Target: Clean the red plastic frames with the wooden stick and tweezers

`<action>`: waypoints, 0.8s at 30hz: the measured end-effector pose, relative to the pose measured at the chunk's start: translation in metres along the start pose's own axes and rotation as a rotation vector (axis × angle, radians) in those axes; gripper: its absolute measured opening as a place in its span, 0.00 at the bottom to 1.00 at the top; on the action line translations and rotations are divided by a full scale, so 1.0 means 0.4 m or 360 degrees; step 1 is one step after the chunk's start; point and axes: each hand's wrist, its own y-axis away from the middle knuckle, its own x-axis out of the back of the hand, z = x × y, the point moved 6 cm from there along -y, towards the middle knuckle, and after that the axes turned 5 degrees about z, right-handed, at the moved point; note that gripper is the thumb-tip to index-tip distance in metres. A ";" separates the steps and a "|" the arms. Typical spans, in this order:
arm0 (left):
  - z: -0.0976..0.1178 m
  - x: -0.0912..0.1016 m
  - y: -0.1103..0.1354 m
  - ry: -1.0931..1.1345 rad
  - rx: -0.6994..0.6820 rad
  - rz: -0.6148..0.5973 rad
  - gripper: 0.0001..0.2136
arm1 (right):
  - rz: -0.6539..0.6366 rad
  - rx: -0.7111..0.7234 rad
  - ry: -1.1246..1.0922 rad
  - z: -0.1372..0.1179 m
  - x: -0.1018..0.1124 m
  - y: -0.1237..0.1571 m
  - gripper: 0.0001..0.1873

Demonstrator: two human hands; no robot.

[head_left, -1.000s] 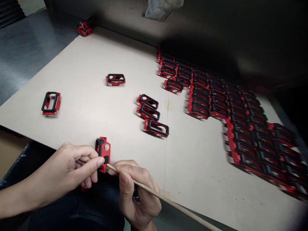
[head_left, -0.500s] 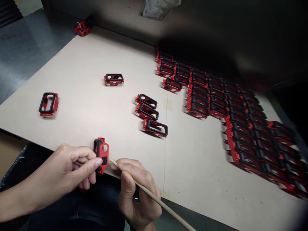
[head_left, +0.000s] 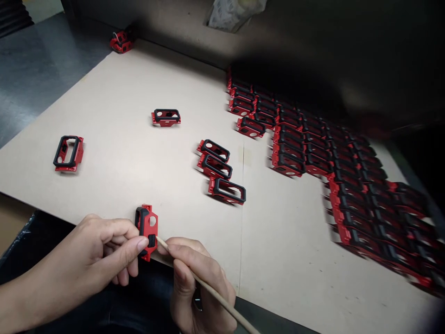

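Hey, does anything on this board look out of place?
Yes. One red and black frame sits past the far corner of the tan board, apparently off it and tipped on its side, unlike the tidy rows of frames at right. Three more lie loose mid-board, outside those rows.

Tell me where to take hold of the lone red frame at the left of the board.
Pinch the red frame across its two long sides, coming straight down from above. It lies flat on the board with its black rim and open window facing up, and no other frame sits close, so fingers should fit on both sides.
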 end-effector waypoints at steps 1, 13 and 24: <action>-0.001 0.000 0.001 -0.0011 0.0003 -0.0004 0.22 | 0.0020 -0.0004 0.0012 0.000 0.001 0.001 0.10; -0.021 -0.009 0.006 0.0009 0.0016 0.0057 0.22 | 0.0127 -0.0054 0.0181 -0.005 0.004 0.035 0.14; -0.005 0.000 0.004 0.0042 0.0022 0.0041 0.22 | 0.0028 -0.0235 -0.0017 -0.002 0.009 0.018 0.10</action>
